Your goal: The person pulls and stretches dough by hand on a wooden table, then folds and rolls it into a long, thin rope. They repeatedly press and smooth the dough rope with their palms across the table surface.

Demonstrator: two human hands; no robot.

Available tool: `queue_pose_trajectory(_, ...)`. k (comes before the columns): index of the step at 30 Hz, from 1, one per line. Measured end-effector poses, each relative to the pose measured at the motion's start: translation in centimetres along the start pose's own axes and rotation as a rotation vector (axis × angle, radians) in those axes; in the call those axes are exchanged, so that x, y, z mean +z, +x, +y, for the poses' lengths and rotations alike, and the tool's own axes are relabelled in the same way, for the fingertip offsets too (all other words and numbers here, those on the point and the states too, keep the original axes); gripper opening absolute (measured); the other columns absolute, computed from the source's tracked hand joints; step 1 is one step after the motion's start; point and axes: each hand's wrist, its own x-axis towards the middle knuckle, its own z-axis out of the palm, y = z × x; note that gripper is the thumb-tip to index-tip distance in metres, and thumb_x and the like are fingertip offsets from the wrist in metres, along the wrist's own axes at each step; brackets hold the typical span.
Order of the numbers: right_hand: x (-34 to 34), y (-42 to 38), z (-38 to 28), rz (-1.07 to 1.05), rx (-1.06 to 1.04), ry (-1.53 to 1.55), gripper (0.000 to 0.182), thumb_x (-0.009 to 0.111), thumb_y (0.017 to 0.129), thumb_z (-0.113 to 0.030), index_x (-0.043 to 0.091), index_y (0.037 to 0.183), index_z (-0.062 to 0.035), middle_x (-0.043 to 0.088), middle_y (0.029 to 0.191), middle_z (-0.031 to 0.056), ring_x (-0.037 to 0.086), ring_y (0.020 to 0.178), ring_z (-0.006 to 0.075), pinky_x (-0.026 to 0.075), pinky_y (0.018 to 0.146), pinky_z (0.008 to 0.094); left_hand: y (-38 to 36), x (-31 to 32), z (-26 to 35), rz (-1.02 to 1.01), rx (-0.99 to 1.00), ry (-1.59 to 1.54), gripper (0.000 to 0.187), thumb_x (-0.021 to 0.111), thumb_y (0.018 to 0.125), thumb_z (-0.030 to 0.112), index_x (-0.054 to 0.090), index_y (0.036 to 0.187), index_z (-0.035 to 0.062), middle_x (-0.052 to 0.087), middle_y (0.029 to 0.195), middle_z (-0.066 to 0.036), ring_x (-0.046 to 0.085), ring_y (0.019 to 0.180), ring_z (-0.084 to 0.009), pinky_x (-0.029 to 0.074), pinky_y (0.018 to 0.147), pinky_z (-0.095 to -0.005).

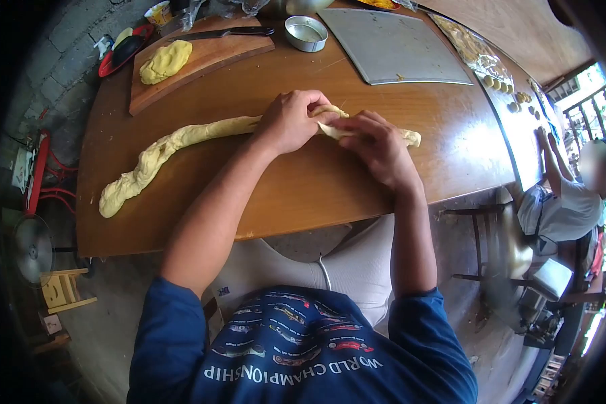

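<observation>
A long rope of pale yellow dough (182,140) lies across the wooden table, its thick left end curving toward me. My left hand (293,121) is closed on the dough right of its middle, fingers pinching the edge. Close beside it, my right hand (378,143) also pinches the dough, and the rope's right end sticks out past it. Between the two hands the dough looks opened into a flap. What lies inside the fold is hidden by my fingers.
A cutting board (212,67) at the back left bears a dough lump (166,62) and a knife (239,31). Beyond my hands are a round tin (306,34) and a metal tray (397,50). Another person (565,202) sits at the right, near small dough balls (498,84).
</observation>
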Motion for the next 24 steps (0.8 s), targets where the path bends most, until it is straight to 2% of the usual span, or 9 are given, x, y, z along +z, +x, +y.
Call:
queue_pose_trajectory(1, 0.2, 0.1, -0.1, 0.004, 0.0, 0.0, 0.029, 0.084, 0.095, -0.011, 0.076, 0.122, -0.0005, 0.072, 0.106, 0.0103, 0.071, 0.103, 0.028, 0.058, 0.09, 0.0414, 0.0, -0.3, -0.1, -0.036, 0.009, -0.055, 0.025, 0.079, 0.103, 0.026, 0.081, 0.109, 0.0016, 0.079, 0.086, -0.009, 0.073, 0.08, -0.0156, 0.058, 0.076, -0.0339)
queue_pose_trajectory(3, 0.8, 0.2, -0.6, 0.081, 0.231, 0.111, 0.037, 0.086, 0.092, -0.012, 0.073, 0.124, -0.0002, 0.074, 0.109, 0.013, 0.073, 0.102, 0.0319, 0.059, 0.092, 0.044, -0.1, -0.8, 0.2, -0.074, 0.019, -0.112, 0.026, 0.078, 0.103, 0.026, 0.082, 0.111, 0.002, 0.08, 0.086, -0.009, 0.074, 0.08, -0.0153, 0.058, 0.076, -0.034)
queue_pose_trajectory(4, 1.2, 0.2, -0.7, 0.082, 0.232, 0.108, 0.037, 0.086, 0.092, -0.012, 0.073, 0.124, -0.0002, 0.074, 0.109, 0.013, 0.073, 0.102, 0.0319, 0.059, 0.092, 0.044, 0.0, -1.2, 0.5, -0.134, -0.04, -0.085, 0.027, 0.077, 0.104, 0.027, 0.082, 0.113, 0.002, 0.081, 0.088, -0.008, 0.074, 0.082, -0.0155, 0.058, 0.078, -0.0342)
queue_pose_trajectory(6, 1.9, 0.2, -0.5, 0.29, 0.2, 0.015, 0.039, 0.086, 0.092, -0.015, 0.071, 0.124, -0.0002, 0.077, 0.11, 0.0169, 0.075, 0.104, 0.0372, 0.06, 0.094, 0.0459, -0.2, -1.5, 0.8, -0.193, -0.095, -0.058, 0.028, 0.077, 0.105, 0.027, 0.083, 0.115, 0.002, 0.081, 0.09, -0.008, 0.075, 0.084, -0.0157, 0.058, 0.079, -0.0343)
queue_pose_trajectory(9, 1.4, 0.4, 0.4, 0.164, 0.07, -0.052, 0.033, 0.085, 0.093, -0.017, 0.072, 0.118, -0.0008, 0.078, 0.109, 0.0192, 0.075, 0.104, 0.0404, 0.059, 0.094, 0.0475, -0.9, -1.3, 0.3, -0.262, 0.071, -0.051, 0.03, 0.078, 0.104, 0.027, 0.08, 0.115, -0.0001, 0.081, 0.091, -0.009, 0.075, 0.088, -0.0167, 0.058, 0.083, -0.035)
queue_pose_trajectory(11, 1.3, 0.5, 0.0, 0.145, 0.092, -0.06, 0.031, 0.085, 0.093, -0.018, 0.073, 0.115, -0.0009, 0.078, 0.108, 0.0193, 0.075, 0.104, 0.0404, 0.059, 0.093, 0.0478, -1.0, -0.3, -1.1, -0.098, 0.129, -0.257, 0.027, 0.078, 0.101, 0.02, 0.077, 0.117, -0.001, 0.081, 0.092, -0.012, 0.076, 0.091, -0.0204, 0.058, 0.086, -0.036)
queue_pose_trajectory(17, 1.9, 0.7, -0.2, 0.101, 0.137, -0.126, 0.024, 0.082, 0.095, -0.019, 0.074, 0.108, -0.0016, 0.078, 0.107, 0.018, 0.075, 0.103, 0.0399, 0.058, 0.09, 0.0497, -0.7, -0.3, 0.5, -0.131, 0.046, -0.009, 0.02, 0.072, 0.094, 0.008, 0.074, 0.112, -0.0003, 0.08, 0.091, -0.011, 0.075, 0.084, -0.0201, 0.059, 0.08, -0.0394)
queue_pose_trajectory(22, 1.8, 0.8, 0.1, 0.093, 0.246, -0.127, 0.022, 0.082, 0.095, -0.019, 0.073, 0.107, -0.0029, 0.077, 0.106, 0.0152, 0.073, 0.105, 0.0383, 0.057, 0.091, 0.0497, -0.2, -0.1, 0.0, -0.06, 0.066, 0.024, 0.016, 0.072, 0.095, 0.008, 0.074, 0.109, 0.0005, 0.078, 0.087, -0.008, 0.071, 0.08, -0.0138, 0.056, 0.073, -0.0368)
queue_pose_trajectory(24, 1.7, 0.5, 0.1, 0.111, -0.005, -0.271, 0.026, 0.082, 0.094, -0.019, 0.073, 0.113, -0.0054, 0.075, 0.108, 0.0137, 0.072, 0.111, 0.0372, 0.056, 0.096, 0.0475, -0.2, -0.4, 0.0, -0.078, 0.03, -0.034, 0.016, 0.072, 0.096, 0.009, 0.074, 0.109, 0.0005, 0.077, 0.085, -0.007, 0.07, 0.079, -0.0125, 0.055, 0.071, -0.0356)
